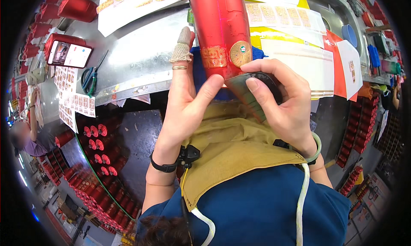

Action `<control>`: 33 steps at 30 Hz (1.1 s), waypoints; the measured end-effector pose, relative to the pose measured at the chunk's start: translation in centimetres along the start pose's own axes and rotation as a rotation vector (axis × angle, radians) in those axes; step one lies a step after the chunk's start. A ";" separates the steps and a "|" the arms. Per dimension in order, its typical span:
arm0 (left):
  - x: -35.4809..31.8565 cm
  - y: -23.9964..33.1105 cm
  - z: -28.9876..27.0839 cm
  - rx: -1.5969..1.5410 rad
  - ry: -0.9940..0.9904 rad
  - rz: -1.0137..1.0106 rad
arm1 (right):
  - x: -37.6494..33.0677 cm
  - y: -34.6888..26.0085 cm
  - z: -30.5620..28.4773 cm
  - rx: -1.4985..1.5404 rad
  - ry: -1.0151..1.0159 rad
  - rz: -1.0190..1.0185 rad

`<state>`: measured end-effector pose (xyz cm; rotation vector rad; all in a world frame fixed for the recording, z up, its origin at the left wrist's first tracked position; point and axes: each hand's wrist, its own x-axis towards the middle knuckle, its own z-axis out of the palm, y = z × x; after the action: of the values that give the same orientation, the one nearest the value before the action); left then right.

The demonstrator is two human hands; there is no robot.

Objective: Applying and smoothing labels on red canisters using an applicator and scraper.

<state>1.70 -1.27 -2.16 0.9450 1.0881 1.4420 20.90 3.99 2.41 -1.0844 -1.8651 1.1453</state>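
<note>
Right hand [292, 109], just right of centre in the frame, was clamped on a dark flat scraper [250, 93], nearer the round gold label [240, 54] than the left hand [185, 98], whose thumb and fingers were spread. Up and left of the right hand lay the red cylinder [219, 21], at upper centre, its long axis running nearly straight up the frame

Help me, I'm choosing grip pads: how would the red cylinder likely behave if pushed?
The red cylinder looks apt to roll sideways, given its rounded shape. Its glossy sheen suggests it may be slippery. Its even outline suggests stiffness.
</note>
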 end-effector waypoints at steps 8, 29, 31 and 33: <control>0.9 0.3 2.2 -0.044 0.093 0.044 | -0.1 0.1 -1.5 0.250 0.122 0.163; 1.1 0.3 1.5 -0.186 -0.035 -0.024 | 0.8 1.7 -0.5 0.355 0.113 0.096; 1.1 0.2 1.6 -0.085 -0.049 0.017 | 0.9 1.6 -0.1 0.383 0.091 0.128; 0.9 0.3 1.5 -0.085 -0.057 0.027 | 1.0 1.4 0.3 0.412 0.071 0.170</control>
<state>2.97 -0.15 -1.50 0.9375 0.9684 1.4627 20.61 5.16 1.10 -1.0408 -1.4177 1.4881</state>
